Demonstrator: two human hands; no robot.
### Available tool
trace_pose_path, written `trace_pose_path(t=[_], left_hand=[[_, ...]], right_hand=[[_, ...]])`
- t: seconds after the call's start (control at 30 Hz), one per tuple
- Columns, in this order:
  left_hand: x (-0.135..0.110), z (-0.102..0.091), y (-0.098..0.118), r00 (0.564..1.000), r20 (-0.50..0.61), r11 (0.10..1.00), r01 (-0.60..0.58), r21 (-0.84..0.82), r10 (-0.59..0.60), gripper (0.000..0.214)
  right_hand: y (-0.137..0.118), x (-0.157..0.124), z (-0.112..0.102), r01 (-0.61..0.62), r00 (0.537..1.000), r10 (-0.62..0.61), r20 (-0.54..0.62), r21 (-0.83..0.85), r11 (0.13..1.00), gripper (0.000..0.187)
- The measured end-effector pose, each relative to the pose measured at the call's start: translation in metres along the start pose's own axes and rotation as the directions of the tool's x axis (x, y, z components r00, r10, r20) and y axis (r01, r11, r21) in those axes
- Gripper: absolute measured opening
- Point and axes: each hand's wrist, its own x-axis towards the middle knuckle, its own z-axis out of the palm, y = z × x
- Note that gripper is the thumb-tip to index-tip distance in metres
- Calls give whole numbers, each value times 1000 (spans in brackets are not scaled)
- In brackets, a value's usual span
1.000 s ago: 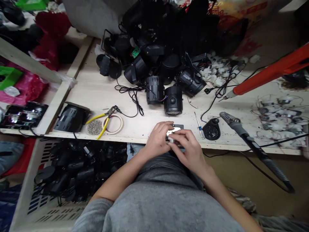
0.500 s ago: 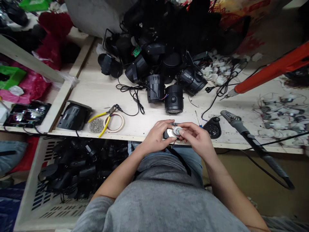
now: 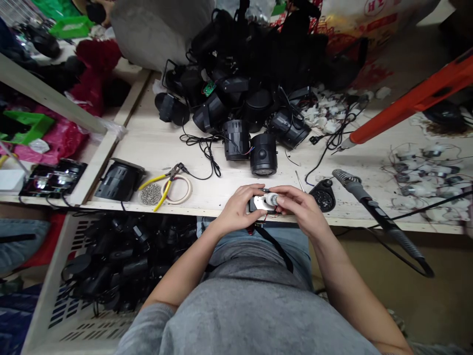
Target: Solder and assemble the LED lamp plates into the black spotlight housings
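My left hand [image 3: 235,209] grips a dark bracket with a shiny metal plate [image 3: 259,203] at the bench's front edge. My right hand [image 3: 298,207] pinches a small round silver part [image 3: 272,199], perhaps a motor, against that plate. Thin red wires [image 3: 269,215] trail below it. Both hands are close together, and my fingers hide part of the bracket. Just ahead stand two black cylindrical lamp housings [image 3: 262,155], with a screwdriver [image 3: 298,180] and a black soldering stand [image 3: 322,196] to the right.
The pale wooden workbench [image 3: 148,148] holds a heap of black lamp housings, yellow-handled pliers [image 3: 166,181], a tape roll [image 3: 180,190] and a soldering iron [image 3: 377,215]. A white crate [image 3: 55,291] of black parts sits below left. An orange tool [image 3: 406,105] lies at right.
Compared with a second ago, my hands have parted slightly and the silver part and plate show more. The silver part now sits against the plate, and the view has shifted slightly.
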Motion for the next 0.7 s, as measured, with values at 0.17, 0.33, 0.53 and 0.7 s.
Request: trace_pose_path(t=[0.17,0.33,0.53,0.7], left_hand=[[-1,1,-2,999,-13,999,-31,17,32,40],[-2,2,-6,999,-36,999,-38,27,39,44],[-2,1,-6,999,-41,999,-20,33,21,44],[-2,1,-4,999,-51,1000,0,27,1,44]], right_hand=[[9,-15,-9,105,975,-109,-195,-32,994,29],[24,-32,-20,170,931,-213,-298,-162,972,23],[32,-36,-26,245,859,-459,-229,-602,760,18],[31,-33,-22,306,839,-539,-71,-758,576,20]])
